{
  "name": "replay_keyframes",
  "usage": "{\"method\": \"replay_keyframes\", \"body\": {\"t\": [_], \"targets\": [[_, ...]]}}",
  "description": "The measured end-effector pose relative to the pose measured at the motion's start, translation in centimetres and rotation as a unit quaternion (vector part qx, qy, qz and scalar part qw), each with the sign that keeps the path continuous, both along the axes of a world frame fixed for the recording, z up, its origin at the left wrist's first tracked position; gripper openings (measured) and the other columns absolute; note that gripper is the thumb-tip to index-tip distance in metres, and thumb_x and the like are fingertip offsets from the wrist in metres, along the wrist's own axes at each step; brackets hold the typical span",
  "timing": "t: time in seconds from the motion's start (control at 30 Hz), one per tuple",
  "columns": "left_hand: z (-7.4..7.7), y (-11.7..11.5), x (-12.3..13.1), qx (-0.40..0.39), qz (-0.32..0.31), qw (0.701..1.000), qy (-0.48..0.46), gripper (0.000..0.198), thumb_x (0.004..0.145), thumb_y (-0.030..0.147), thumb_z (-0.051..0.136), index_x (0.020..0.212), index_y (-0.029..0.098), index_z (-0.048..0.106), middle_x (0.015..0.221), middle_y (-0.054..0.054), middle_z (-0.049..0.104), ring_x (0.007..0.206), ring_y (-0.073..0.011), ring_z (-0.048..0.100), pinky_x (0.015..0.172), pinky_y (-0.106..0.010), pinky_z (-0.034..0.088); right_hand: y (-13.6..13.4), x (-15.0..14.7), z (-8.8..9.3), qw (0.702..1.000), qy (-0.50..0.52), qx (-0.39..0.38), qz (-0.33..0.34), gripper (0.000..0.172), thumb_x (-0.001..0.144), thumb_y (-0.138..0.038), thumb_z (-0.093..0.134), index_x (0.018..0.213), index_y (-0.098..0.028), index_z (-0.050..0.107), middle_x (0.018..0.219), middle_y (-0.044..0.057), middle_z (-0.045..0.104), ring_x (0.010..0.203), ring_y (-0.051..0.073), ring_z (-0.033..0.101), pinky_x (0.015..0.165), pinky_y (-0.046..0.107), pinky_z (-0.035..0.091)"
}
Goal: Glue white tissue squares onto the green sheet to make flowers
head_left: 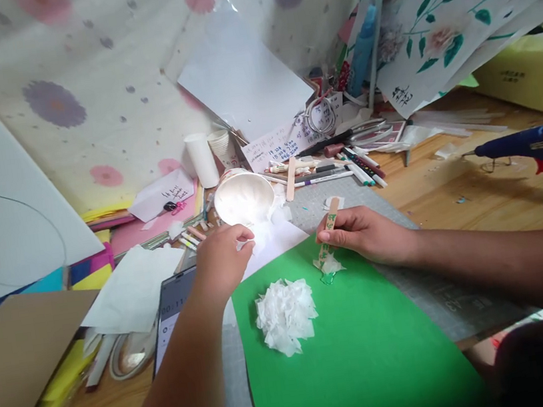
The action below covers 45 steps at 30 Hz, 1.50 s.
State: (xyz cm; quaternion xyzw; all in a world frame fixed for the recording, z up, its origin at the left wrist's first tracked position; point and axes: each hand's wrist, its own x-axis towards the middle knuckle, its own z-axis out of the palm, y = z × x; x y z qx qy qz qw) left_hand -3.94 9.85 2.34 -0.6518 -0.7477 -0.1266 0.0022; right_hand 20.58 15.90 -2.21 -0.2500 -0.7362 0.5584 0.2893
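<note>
My right hand (364, 234) pinches a wooden craft stick (332, 212) upright over a green sheet of paper (362, 345). At the stick's lower end is a scrap of white tissue paper (331, 264), beside a shiny green smear (328, 278) on the sheet. A ruffled cluster of white tissue pieces (286, 316) sits on the left part of the sheet. My left hand (224, 261) is curled in front of a white paper bowl (244, 197), thumb and forefinger drawn together; anything between them is too small to make out.
Left of my left arm lies a phone (168, 312), near white tissue sheets (136, 286). Pens (362, 167), another craft stick (291, 179) and paper cups (202, 159) stand or lie behind. A blue glue gun (541, 149) rests at the right.
</note>
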Motion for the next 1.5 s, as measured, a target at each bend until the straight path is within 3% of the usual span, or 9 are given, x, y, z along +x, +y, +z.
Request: {"method": "replay_keyframes", "body": {"t": [0.23,0.5,0.8,1.13,1.3,1.37,1.5], "targets": [[-1.4,0.5,0.4,-0.008,0.010,0.996,0.087,0.023,0.070,0.025,0.066,0.093,0.027,0.069,0.100,-0.004,0.065,0.102,-0.0296,0.056,0.088,-0.046,0.035,0.0,0.0,-0.2,1.000,-0.012,-0.014,-0.007,0.035,0.081,-0.048,0.055,0.075,-0.014,0.059,0.064,-0.001,0.047,0.059,0.011,0.042,0.057,0.024,0.036],[-1.6,1.1,0.9,0.002,0.010,0.993,0.119,0.012,0.077,0.023,0.059,0.073,0.026,0.070,0.088,-0.004,0.067,0.094,-0.0282,0.057,0.084,-0.046,0.033,0.0,-0.1,0.1,1.000,-0.015,-0.019,-0.015,0.033,0.079,-0.048,0.057,0.074,-0.015,0.060,0.065,-0.001,0.050,0.060,0.011,0.045,0.060,0.025,0.037],[-1.5,0.7,2.0,-0.023,-0.009,0.996,0.085,0.014,0.073,0.039,0.065,0.076,0.025,0.067,0.084,0.001,0.071,0.088,-0.0234,0.061,0.085,-0.043,0.033,0.0,-0.1,0.1,0.999,-0.022,-0.025,-0.024,0.031,0.078,-0.046,0.057,0.074,-0.016,0.061,0.064,-0.001,0.051,0.059,0.011,0.045,0.058,0.025,0.037],[-1.6,1.1,2.9,-0.012,-0.005,0.994,0.111,0.017,0.078,0.020,0.052,0.066,0.022,0.063,0.078,-0.002,0.068,0.086,-0.0241,0.058,0.081,-0.043,0.032,0.0,0.0,0.0,0.999,-0.021,-0.019,-0.024,0.032,0.080,-0.046,0.057,0.074,-0.015,0.061,0.064,-0.001,0.050,0.059,0.011,0.045,0.058,0.025,0.037],[-1.7,0.9,3.1,0.003,-0.004,0.994,0.107,0.012,0.080,0.033,0.057,0.082,0.024,0.066,0.092,-0.004,0.069,0.094,-0.0266,0.058,0.085,-0.045,0.032,0.0,0.0,0.1,0.999,-0.020,-0.016,-0.022,0.032,0.080,-0.046,0.056,0.074,-0.015,0.061,0.064,-0.001,0.051,0.060,0.012,0.045,0.059,0.026,0.037],[-1.9,1.1,3.4,0.005,-0.005,0.994,0.105,0.019,0.078,0.039,0.062,0.090,0.025,0.066,0.097,-0.005,0.069,0.096,-0.0279,0.057,0.086,-0.045,0.032,0.0,-0.1,0.1,0.999,-0.019,-0.015,-0.022,0.032,0.080,-0.047,0.056,0.074,-0.016,0.061,0.064,-0.001,0.051,0.059,0.012,0.045,0.058,0.026,0.037],[-2.2,1.5,3.8,0.012,0.000,0.994,0.107,0.013,0.078,0.030,0.059,0.089,0.023,0.064,0.091,-0.005,0.070,0.094,-0.0281,0.058,0.085,-0.045,0.032,0.1,-0.1,0.0,1.000,-0.014,-0.014,-0.022,0.031,0.079,-0.046,0.057,0.074,-0.016,0.061,0.064,-0.001,0.051,0.059,0.012,0.045,0.058,0.026,0.037]]}}
